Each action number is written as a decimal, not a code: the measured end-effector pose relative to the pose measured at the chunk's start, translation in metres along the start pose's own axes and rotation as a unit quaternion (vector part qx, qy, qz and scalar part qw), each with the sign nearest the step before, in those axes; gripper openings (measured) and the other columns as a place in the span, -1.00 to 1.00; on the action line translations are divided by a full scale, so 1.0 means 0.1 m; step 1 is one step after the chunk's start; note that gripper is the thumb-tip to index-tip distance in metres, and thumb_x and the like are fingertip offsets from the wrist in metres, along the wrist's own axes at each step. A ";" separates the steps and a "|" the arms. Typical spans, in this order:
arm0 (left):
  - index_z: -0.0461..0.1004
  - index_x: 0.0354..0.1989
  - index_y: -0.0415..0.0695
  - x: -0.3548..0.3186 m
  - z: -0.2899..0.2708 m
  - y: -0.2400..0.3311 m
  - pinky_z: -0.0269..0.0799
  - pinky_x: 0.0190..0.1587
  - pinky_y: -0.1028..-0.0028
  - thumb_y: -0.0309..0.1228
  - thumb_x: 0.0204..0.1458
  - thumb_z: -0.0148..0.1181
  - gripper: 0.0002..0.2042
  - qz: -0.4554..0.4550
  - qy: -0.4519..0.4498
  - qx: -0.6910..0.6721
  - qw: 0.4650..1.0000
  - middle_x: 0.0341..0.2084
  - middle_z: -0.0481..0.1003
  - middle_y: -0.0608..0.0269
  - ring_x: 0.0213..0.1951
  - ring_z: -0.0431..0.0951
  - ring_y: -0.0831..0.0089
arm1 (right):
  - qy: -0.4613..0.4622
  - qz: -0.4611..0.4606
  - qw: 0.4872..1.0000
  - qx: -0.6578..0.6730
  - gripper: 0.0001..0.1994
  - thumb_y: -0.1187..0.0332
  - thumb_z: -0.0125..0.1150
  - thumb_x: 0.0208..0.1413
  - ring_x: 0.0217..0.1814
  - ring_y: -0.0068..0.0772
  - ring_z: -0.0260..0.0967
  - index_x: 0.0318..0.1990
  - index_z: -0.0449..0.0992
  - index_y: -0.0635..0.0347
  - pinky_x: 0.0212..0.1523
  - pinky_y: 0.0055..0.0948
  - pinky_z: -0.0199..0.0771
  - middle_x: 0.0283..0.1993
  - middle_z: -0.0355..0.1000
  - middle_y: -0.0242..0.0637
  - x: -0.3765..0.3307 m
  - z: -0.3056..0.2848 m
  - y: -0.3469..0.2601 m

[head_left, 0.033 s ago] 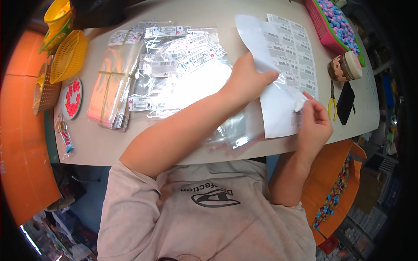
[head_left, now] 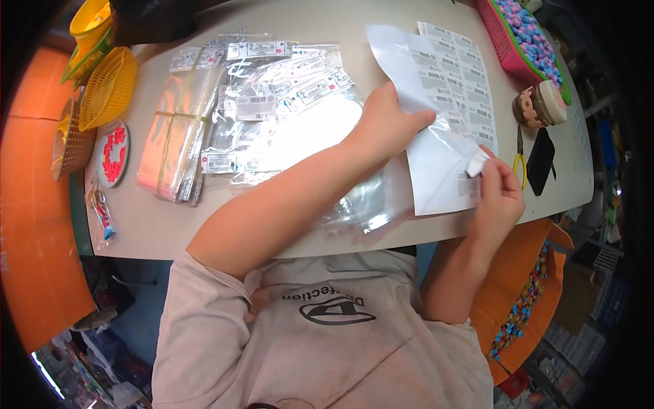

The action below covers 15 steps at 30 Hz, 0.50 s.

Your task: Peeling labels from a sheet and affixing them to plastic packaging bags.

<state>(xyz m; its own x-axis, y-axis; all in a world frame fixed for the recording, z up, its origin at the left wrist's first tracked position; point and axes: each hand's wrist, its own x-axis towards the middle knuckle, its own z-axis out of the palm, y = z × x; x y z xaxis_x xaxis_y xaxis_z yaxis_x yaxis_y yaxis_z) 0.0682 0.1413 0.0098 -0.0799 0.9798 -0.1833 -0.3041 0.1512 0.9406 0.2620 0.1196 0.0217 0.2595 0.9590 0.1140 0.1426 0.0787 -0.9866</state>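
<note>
My left hand (head_left: 392, 123) grips the left edge of a sheet of labels (head_left: 436, 187), its thumb on top and its other fingers underneath. The sheet's upper left part is curled up and shows plain white. Over the sheet's lower right, my right hand (head_left: 503, 194) pinches a small white label (head_left: 477, 162), whose printed face I cannot make out. A second label sheet (head_left: 470, 71) with rows of barcodes lies partly under the first. Left of my hands are clear plastic bags (head_left: 248, 143) with printed labels on them, partly covered by my left forearm and washed out by glare.
A tied bundle of clear bags (head_left: 174, 129) lies further left, near a dish of red pieces (head_left: 114, 155) and yellow baskets (head_left: 109, 88). To the right are a jar (head_left: 535, 108), yellow-handled pliers (head_left: 520, 167), a dark flat object (head_left: 541, 162) and a pink basket of beads (head_left: 507, 51).
My right hand has shifted slightly to the right and down with the small white label. My left hand stays in place on the sheet.
</note>
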 end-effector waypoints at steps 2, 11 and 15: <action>0.35 -0.04 -0.45 0.05 0.01 0.02 0.52 -0.07 0.33 -0.51 -0.03 0.28 -0.60 -0.011 -0.010 -0.036 0.999 -0.11 0.51 -0.18 -0.08 0.58 0.15 | 0.024 0.024 0.999 0.041 -0.81 0.46 0.16 0.20 -0.11 -0.44 0.48 -0.14 0.52 0.43 -0.05 -0.48 0.52 -0.10 0.53 -0.15 0.17 -0.27 0.13; 0.25 0.04 -0.50 0.39 0.30 -0.02 0.49 -0.01 0.22 -0.45 -0.08 0.34 -0.44 0.093 0.063 0.127 0.985 -0.09 0.46 -0.24 -0.07 0.54 -0.03 | 0.140 -0.058 0.975 0.161 -0.79 0.45 0.18 0.18 -0.13 -0.40 0.48 -0.12 0.49 0.44 -0.07 -0.38 0.59 -0.13 0.51 -0.15 0.14 -0.44 -0.25; 0.22 0.09 -0.48 -0.26 0.37 0.29 0.50 -0.08 0.32 -0.32 0.02 0.28 -0.42 0.255 0.151 0.324 0.898 -0.09 0.46 -0.16 -0.13 0.55 0.09 | 0.107 -0.133 0.985 -0.002 -0.85 0.47 0.22 0.16 -0.13 -0.53 0.44 -0.17 0.55 0.37 -0.14 -0.50 0.51 -0.14 0.52 -0.22 -0.12 0.01 -0.25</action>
<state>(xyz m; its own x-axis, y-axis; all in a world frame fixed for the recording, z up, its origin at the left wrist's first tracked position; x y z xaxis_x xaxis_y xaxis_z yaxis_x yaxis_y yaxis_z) 0.0967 0.1249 0.0529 -0.3362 0.8778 0.3413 0.4545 -0.1663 0.8751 0.2540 0.1062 0.0444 0.4071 0.8256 0.3908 0.2360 0.3182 -0.9182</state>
